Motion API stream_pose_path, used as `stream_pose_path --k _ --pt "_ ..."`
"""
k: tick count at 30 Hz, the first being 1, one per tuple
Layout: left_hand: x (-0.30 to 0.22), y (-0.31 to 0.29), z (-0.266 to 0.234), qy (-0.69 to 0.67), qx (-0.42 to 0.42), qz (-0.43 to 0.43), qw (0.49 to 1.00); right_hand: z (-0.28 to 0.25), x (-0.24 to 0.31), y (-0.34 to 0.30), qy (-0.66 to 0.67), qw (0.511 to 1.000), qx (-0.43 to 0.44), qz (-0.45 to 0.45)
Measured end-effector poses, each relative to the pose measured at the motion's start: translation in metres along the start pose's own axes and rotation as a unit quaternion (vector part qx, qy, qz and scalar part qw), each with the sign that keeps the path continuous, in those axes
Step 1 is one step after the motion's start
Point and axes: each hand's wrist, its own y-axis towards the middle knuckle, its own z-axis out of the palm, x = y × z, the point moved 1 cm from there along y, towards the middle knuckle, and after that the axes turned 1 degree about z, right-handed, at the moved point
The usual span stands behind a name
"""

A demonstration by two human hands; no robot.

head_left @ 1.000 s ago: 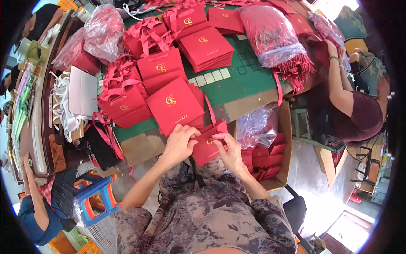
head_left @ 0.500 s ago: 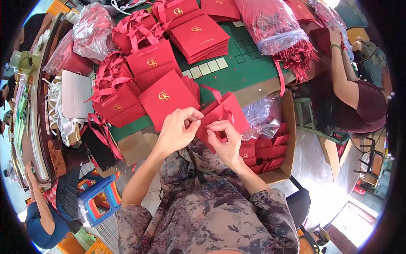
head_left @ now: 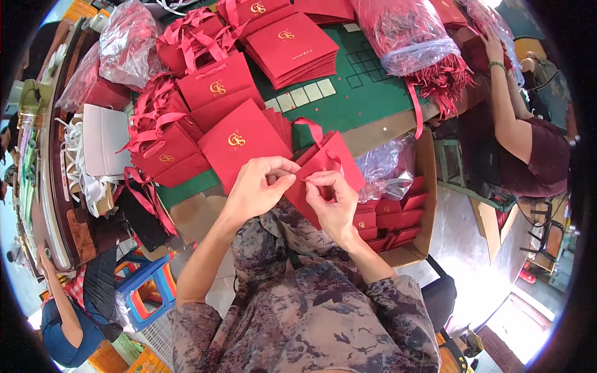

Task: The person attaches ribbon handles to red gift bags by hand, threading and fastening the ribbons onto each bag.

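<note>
My left hand (head_left: 261, 186) is closed in a pinch, thumb against forefinger, at the left edge of a red paper gift bag (head_left: 308, 211). Right beside it my right hand (head_left: 333, 202) pinches too, its fingertips close to the left hand's over the bag. Whatever is between the fingers is too small to make out. The bag leans tilted before my lap, with a red ribbon handle (head_left: 313, 129) looping up from its top edge. Touching it on the left is a stack of flat red bags (head_left: 239, 146) with gold print.
Finished-looking bags with ribbon handles (head_left: 165, 152) stand at the left of the green table mat (head_left: 357, 102). A plastic sack of red ribbons (head_left: 413, 56) lies at the far right. A carton (head_left: 426, 205) of red bags is at my right. A co-worker (head_left: 528, 146) sits beyond it.
The view has shifted slightly, so the table things sit a little further left. Both hands keep their pinch close together at the bag; the right fingertips have come slightly nearer the left.
</note>
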Motion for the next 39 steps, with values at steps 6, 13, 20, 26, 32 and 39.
stream_pose_path --k 6,13,20,26,32,39 --pt "0.008 0.005 0.003 -0.024 -0.006 -0.002 1.0 0.001 0.004 0.007 -0.13 0.984 0.002 -0.125" --pt "0.008 0.017 0.005 0.041 -0.046 0.029 0.998 0.006 -0.01 0.016 -0.199 0.949 -0.009 -0.245" --pt "-0.011 0.046 0.01 0.05 -0.057 0.101 0.992 -0.002 -0.023 0.039 -0.11 0.984 -0.046 -0.129" --pt "-0.003 0.084 0.009 0.082 -0.012 0.099 0.992 -0.016 -0.029 0.058 -0.111 0.991 -0.048 -0.05" --pt "-0.012 0.097 0.005 0.092 0.016 0.077 0.993 -0.029 -0.027 0.064 -0.2 0.978 -0.022 -0.05" --pt "-0.02 0.096 -0.004 0.075 0.059 0.023 0.995 -0.032 -0.023 0.064 -0.191 0.98 0.004 -0.057"
